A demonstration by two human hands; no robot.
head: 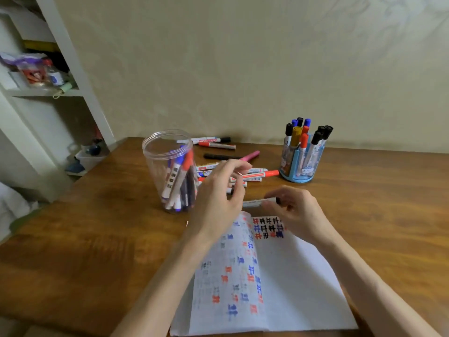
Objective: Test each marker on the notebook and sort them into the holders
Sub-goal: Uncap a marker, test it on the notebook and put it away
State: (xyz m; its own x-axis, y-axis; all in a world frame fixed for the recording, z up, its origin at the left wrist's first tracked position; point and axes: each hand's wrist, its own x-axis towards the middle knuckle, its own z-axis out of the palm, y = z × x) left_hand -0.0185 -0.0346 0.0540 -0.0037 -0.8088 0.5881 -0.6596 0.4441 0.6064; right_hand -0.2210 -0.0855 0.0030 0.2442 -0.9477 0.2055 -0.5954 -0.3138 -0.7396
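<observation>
An open notebook [286, 283] lies on the wooden table, its pages dotted with red, blue and black test marks. My right hand [298, 215] grips a white marker [255, 203] lying sideways just above the notebook's top edge. My left hand [218, 193] hovers beside it, fingers loosely curved and holding nothing, near the marker's left end. A clear plastic jar [170, 171] to the left holds several markers. A blue holder [302, 159] at the back right holds several more, caps up. Loose markers [257, 175] lie between the two.
The table [85, 239] ends at a pale wall behind. White shelving [48, 93] with clutter stands to the left of the table. More loose markers [216, 143] lie near the wall behind the jar.
</observation>
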